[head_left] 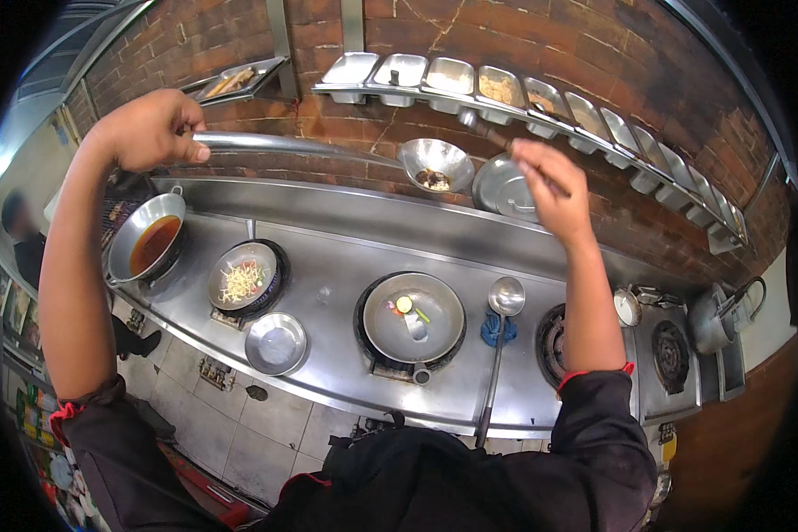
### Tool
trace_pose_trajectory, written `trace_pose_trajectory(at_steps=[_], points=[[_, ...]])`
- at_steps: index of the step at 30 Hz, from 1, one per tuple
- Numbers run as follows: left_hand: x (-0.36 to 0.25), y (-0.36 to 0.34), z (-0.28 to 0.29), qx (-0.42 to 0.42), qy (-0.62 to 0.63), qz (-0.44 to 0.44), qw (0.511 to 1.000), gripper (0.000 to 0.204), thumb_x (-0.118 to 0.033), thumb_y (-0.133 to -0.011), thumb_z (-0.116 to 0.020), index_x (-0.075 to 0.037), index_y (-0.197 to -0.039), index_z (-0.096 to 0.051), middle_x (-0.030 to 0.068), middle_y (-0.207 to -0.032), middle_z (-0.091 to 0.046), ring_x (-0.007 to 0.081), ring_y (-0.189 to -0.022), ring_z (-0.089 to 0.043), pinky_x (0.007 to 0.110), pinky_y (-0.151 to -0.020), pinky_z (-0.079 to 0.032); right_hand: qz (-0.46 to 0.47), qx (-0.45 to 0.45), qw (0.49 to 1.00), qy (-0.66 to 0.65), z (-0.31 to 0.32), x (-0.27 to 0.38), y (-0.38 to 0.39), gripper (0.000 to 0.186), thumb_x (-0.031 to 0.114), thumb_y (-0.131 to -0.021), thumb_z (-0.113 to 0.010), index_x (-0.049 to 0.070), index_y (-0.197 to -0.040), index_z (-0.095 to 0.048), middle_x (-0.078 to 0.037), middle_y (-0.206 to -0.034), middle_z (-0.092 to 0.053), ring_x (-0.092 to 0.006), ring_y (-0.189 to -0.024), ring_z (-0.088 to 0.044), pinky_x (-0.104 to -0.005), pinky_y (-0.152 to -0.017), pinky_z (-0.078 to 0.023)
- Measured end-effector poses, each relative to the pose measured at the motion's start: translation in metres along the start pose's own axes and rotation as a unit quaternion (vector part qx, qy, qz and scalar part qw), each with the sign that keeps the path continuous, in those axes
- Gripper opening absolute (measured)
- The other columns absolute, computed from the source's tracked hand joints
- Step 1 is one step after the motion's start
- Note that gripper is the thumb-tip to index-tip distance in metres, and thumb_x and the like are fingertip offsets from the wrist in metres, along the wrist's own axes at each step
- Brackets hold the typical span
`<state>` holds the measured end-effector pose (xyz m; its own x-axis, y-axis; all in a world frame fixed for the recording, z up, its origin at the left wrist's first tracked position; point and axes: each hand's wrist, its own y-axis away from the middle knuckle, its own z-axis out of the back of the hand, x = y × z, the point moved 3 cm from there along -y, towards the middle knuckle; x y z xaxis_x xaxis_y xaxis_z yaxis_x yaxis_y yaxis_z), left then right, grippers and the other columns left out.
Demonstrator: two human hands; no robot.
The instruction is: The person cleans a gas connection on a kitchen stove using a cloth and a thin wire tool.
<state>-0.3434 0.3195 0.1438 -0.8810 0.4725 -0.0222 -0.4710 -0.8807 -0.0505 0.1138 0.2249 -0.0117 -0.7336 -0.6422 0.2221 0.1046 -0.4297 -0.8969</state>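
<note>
My left hand (155, 129) grips the long steel handle of a big ladle (436, 164), held up high; its bowl holds some dark bits. My right hand (550, 182) is raised just right of the ladle bowl, fingers pinched on a thin dark-handled utensil (488, 126) that reaches toward the row of steel seasoning trays (505, 89) on the brick wall. Below, a wok (414, 316) on the middle burner holds a few vegetable pieces.
A second wok with shredded food (244, 277) and a pot of brown liquid (146, 238) stand to the left. An empty steel bowl (276, 342), another ladle (504, 301), a blue cloth (498, 330), a round lid (504, 188) and kettles (723, 319) are on the counter. A person (18, 239) stands far left.
</note>
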Motion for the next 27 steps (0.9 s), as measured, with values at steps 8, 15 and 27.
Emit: trace_pose_trajectory(at_steps=[8, 15, 27], points=[[-0.001, 0.005, -0.010, -0.014, -0.017, -0.022, 1.000, 0.031, -0.026, -0.078, -0.082, -0.001, -0.092, -0.068, 0.0097, -0.072, -0.064, 0.0210, -0.069, -0.060, 0.037, -0.064, -0.046, -0.068, 0.111, 0.938, 0.322, -0.026, -0.083, -0.095, 0.043, 0.023, -0.085, -0.074, 0.009, -0.125, -0.065, -0.015, -0.118, -0.068, -0.0366, -0.114, -0.061, -0.0481, -0.101, -0.045], [0.051, 0.009, -0.032, -0.001, -0.049, 0.004, 0.999, 0.037, -0.032, -0.074, -0.083, -0.005, -0.097, -0.071, 0.0136, -0.083, -0.068, 0.0298, -0.081, -0.067, 0.041, -0.072, -0.051, -0.042, 0.184, 0.963, 0.193, -0.107, -0.036, -0.132, 0.062, 0.033, -0.076, -0.079, 0.004, -0.128, -0.062, -0.018, -0.110, -0.069, -0.0372, -0.105, -0.064, -0.0450, -0.094, -0.049], [0.165, -0.032, -0.054, 0.020, -0.114, -0.061, 0.991, 0.039, -0.038, -0.077, -0.080, -0.008, -0.101, -0.073, 0.0166, -0.093, -0.071, 0.0351, -0.093, -0.068, 0.044, -0.080, -0.052, -0.297, -0.053, 0.939, 0.168, -0.198, -0.113, -0.170, 0.020, 0.023, -0.091, -0.067, 0.004, -0.096, -0.073, -0.007, -0.084, -0.073, -0.0184, -0.077, -0.068, -0.0339, -0.071, -0.052]])
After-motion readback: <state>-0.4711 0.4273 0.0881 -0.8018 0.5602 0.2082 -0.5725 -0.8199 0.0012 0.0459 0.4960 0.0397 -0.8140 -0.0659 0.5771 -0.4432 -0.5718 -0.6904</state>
